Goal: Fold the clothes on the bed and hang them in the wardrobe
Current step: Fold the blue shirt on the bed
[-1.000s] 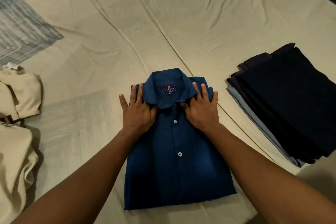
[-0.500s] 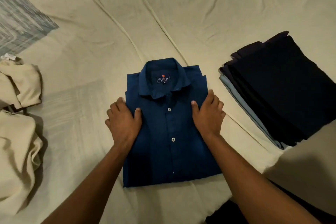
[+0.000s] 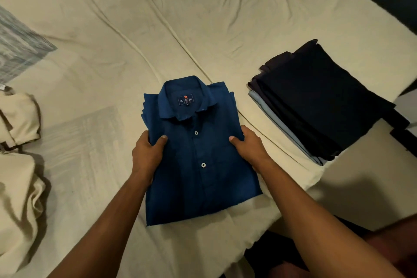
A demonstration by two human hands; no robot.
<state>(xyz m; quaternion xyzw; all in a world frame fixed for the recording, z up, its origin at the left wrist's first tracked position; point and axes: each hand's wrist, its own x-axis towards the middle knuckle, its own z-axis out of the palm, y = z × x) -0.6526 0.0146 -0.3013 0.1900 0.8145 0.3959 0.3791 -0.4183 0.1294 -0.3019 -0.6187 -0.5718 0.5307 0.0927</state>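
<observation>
I saw my two bare forearms reach in from the near edge of the cream-sheeted bed, one to each side of a folded dark blue button-up shirt. The shirt lay flat near the bed's near edge, collar pointing toward the far side, its white buttons facing up. My left hand gripped the shirt's left edge, thumb pressed on top of the cloth and fingers curled around the side, so the shirt sat between the thumb and the rest of that hand. My right hand held the right edge the same way, thumb on top, fingers tucked past the fold; whether they went under it I could not tell. Both hands sat about level with the upper button, below the collar.

At the bed's left edge lay a crumpled cream garment, unfolded. Toward the right edge, well apart from my right hand, sat a stack of folded dark navy clothes with a pale blue piece at the bottom. Farther left, a grey striped patch showed on the bedding.
</observation>
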